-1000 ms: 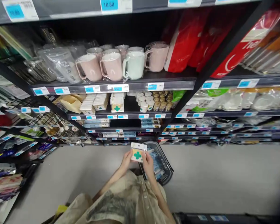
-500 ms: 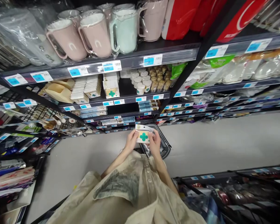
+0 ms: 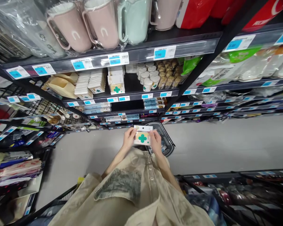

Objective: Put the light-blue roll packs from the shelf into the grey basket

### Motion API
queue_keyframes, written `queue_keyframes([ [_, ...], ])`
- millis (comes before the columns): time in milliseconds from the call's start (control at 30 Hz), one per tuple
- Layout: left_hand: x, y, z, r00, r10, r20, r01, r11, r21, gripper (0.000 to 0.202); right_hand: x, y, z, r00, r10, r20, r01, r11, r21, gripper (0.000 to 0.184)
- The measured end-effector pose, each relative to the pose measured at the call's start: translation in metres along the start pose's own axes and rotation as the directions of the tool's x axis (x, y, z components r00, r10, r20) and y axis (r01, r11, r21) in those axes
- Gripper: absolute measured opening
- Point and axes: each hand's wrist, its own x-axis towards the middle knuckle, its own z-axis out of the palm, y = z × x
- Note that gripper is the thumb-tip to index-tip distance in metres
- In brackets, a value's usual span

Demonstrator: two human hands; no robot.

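Between my two hands is a small flat packet (image 3: pixel 142 137) with a green four-leaf clover on a yellow and white front and a hang hole in its top strip. My left hand (image 3: pixel 129 138) pinches its left edge, thumb on the front. On the opposite edge, my right hand (image 3: pixel 155 139) grips it the same way. Below and behind the packet, a dark shopping basket (image 3: pixel 169 145) shows partly, with items in it that I cannot make out. Similar clover packets (image 3: pixel 116 87) stand in a row on the shelf ahead.
Pink mugs (image 3: pixel 72 29) and a mint mug (image 3: pixel 135 22) in clear wrap line the upper shelf (image 3: pixel 141 51). Small round tubs (image 3: pixel 147 84) and toothpick-like jars (image 3: pixel 169 81) stand lower. Grey floor (image 3: pixel 214 141) runs along the aisle, with more racks (image 3: pixel 250 188) behind me.
The packet has shifted slightly left and sits more level. My right fingers have slid outward to its edge. The upper shelf looks nearer.
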Motion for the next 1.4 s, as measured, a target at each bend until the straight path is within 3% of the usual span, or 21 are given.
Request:
queue_keyframes([
  [267, -0.001, 0.002, -0.003, 0.997, -0.07, 0.025, 0.071, 0.997, -0.02, 0.065, -0.004, -0.002, 0.0, 1.0, -0.003, -0.02, 0.003, 1.0, -0.016, 0.06],
  [633, 0.004, 0.008, 0.015, 0.993, -0.094, 0.073, 0.097, 0.995, -0.039, 0.055, -0.001, -0.011, -0.011, 0.987, 0.045, -0.156, -0.033, 0.997, 0.076, 0.062],
  [867, 0.003, 0.009, 0.007, 0.981, -0.176, 0.076, 0.184, 0.977, -0.104, 0.053, -0.002, -0.008, -0.006, 0.982, 0.032, -0.187, -0.021, 0.998, 0.063, 0.065],
  [1000, 0.001, 0.009, 0.0, 0.984, -0.146, 0.104, 0.155, 0.984, -0.084, 0.049, -0.002, -0.005, -0.005, 0.977, 0.032, -0.212, -0.019, 0.998, 0.065, 0.065],
  [1167, -0.003, 0.007, -0.002, 0.997, -0.033, 0.075, 0.036, 0.999, -0.03, 0.05, -0.003, -0.002, -0.006, 0.957, 0.042, -0.286, -0.021, 0.997, 0.076, 0.066],
  [1400, -0.005, -0.006, 0.002, 0.997, -0.025, 0.076, 0.024, 1.0, 0.008, 0.046, -0.008, -0.002, -0.01, 0.934, 0.063, -0.352, -0.021, 0.992, 0.122, 0.068],
])
